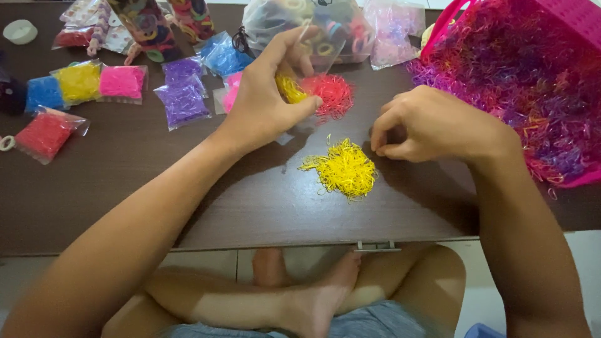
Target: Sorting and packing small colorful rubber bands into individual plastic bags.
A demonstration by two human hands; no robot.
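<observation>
Dark desk (125, 188): your left hand (269, 100) is pinching a clear bag (325, 47) with yellow bands; your right hand (432, 125), curled nearly closed, is hovering beside the yellow band pile (343, 169).

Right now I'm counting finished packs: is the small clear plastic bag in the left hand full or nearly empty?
Nearly empty: the small clear plastic bag in the left hand holds only a few yellow bands at its bottom.

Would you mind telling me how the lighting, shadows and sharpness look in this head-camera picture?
Head view: soft, even light; the left hand and right hand cast faint shadows on the dark table; slight glare on the clear bag that the left hand holds; the yellow band pile is sharp; the feet below are a little soft.
</observation>
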